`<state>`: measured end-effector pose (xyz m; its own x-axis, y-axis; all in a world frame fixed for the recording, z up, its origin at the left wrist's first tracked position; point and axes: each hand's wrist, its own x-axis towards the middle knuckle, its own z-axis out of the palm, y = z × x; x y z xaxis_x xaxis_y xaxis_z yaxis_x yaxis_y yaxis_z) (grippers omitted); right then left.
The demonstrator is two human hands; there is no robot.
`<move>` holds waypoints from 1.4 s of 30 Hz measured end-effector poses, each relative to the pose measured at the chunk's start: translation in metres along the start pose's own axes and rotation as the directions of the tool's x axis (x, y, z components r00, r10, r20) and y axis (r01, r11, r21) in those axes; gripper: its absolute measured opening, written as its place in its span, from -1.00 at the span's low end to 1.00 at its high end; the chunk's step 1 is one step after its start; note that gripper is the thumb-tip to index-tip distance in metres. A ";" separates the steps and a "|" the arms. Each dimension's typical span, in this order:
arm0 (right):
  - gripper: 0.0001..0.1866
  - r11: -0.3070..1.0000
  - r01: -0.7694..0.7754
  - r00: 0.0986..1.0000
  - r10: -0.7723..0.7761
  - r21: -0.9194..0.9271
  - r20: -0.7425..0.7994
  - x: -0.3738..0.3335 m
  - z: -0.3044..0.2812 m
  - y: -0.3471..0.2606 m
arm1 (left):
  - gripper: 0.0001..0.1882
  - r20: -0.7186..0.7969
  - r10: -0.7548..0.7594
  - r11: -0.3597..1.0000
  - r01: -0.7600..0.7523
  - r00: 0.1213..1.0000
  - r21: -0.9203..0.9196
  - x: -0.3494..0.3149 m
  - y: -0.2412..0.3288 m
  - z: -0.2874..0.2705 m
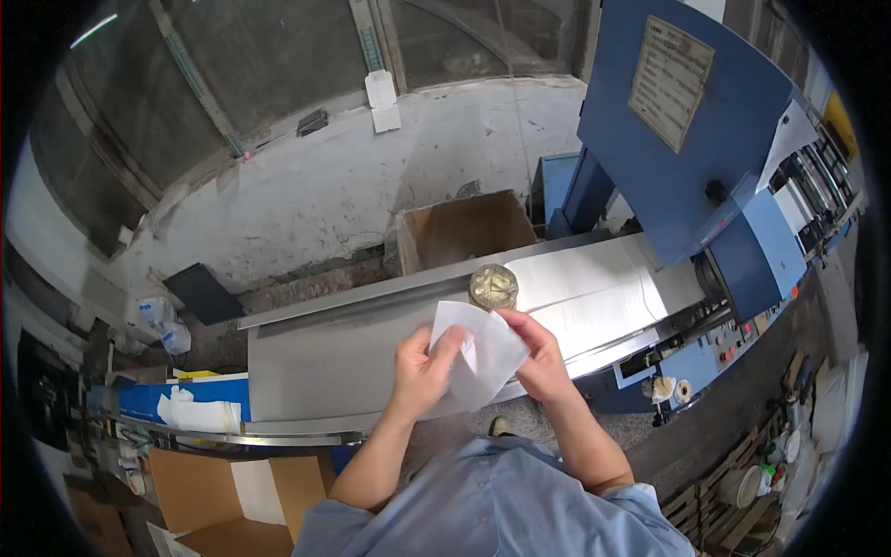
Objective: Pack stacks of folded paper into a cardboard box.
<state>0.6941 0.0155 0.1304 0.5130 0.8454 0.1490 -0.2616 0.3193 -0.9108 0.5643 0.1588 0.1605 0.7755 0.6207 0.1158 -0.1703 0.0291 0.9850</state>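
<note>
Both hands hold a thin white piece of paper [492,362] in front of my body, over the near part of a long grey metal table [325,362]. My left hand [419,371] grips its left side, the thumb pressed on the paper's face. My right hand [543,360] pinches the upper right edge between thumb and fingers. Creases run through the middle of the paper; whether it is a single sheet or a bag, I cannot tell. Just beyond it stands a round, shiny, gold-coloured object [494,285], touching or close to white sheets [585,277] lying flat on the table.
A large blue machine [668,111] rises at the right, its rollers and control buttons [729,353] facing outward. Behind the table is an open cardboard box [464,232] by the white wall. Another open carton [241,501] sits at the lower left, near a white paper roll [200,415].
</note>
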 end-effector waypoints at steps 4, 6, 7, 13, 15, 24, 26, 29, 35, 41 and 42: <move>-0.31 0.991 0.129 0.991 -0.130 0.023 0.043 -0.003 0.023 -0.013 | -0.80 -0.045 0.169 0.971 -0.159 0.985 0.177 0.005 -0.014 0.005; -0.35 0.988 0.150 0.988 -0.149 -0.033 0.029 -0.004 0.028 -0.017 | -0.82 -0.064 0.251 0.941 -0.228 0.966 0.250 0.006 -0.014 0.007; -0.39 0.982 0.168 0.986 -0.168 -0.089 0.016 -0.005 0.030 -0.017 | -0.83 -0.077 0.332 0.900 -0.292 0.940 0.323 0.006 -0.014 0.008; -0.78 0.988 0.107 0.955 -0.134 -0.115 -0.266 -0.008 0.020 -0.007 | -0.84 -0.081 0.384 0.895 -0.349 0.920 0.278 0.005 -0.011 0.006; -0.81 0.987 0.108 0.935 -0.141 -0.117 -0.327 -0.005 0.019 -0.014 | -0.83 -0.104 0.327 0.929 -0.299 0.939 0.219 0.004 -0.015 -0.002; -0.66 0.959 0.277 0.860 -0.278 -0.066 -0.427 0.009 -0.016 -0.013 | -0.77 -0.166 0.160 0.987 -0.158 0.973 0.025 0.009 0.002 -0.023; -0.49 0.978 0.191 0.947 -0.205 -0.078 -0.249 0.007 -0.025 0.012 | -0.75 -0.134 0.121 0.993 -0.122 0.984 0.001 0.012 0.000 -0.025; -0.24 0.990 -0.072 0.997 0.067 -0.120 -0.044 0.005 0.005 0.016 | -0.75 -0.151 0.100 0.995 -0.100 0.983 0.006 0.016 -0.009 -0.028; -0.81 0.973 -0.214 0.958 0.227 0.092 -0.177 0.008 0.004 0.038 | -0.74 -0.185 0.014 0.999 -0.021 0.983 -0.037 0.017 -0.018 -0.043; -0.42 0.986 -0.133 0.988 0.125 -0.096 -0.087 0.013 -0.004 0.051 | -0.78 -0.003 -0.166 0.898 0.150 0.986 -0.413 0.011 0.002 -0.036; -0.42 0.986 -0.133 0.988 0.124 -0.097 -0.087 0.013 -0.001 0.056 | -0.78 -0.003 -0.166 0.898 0.150 0.986 -0.413 0.009 0.004 -0.033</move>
<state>0.6875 0.0439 0.0809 0.5460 0.8378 0.0004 -0.2470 0.1614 -0.9555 0.5500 0.1905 0.1617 0.7911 0.6096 -0.0497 -0.2881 0.4431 0.8489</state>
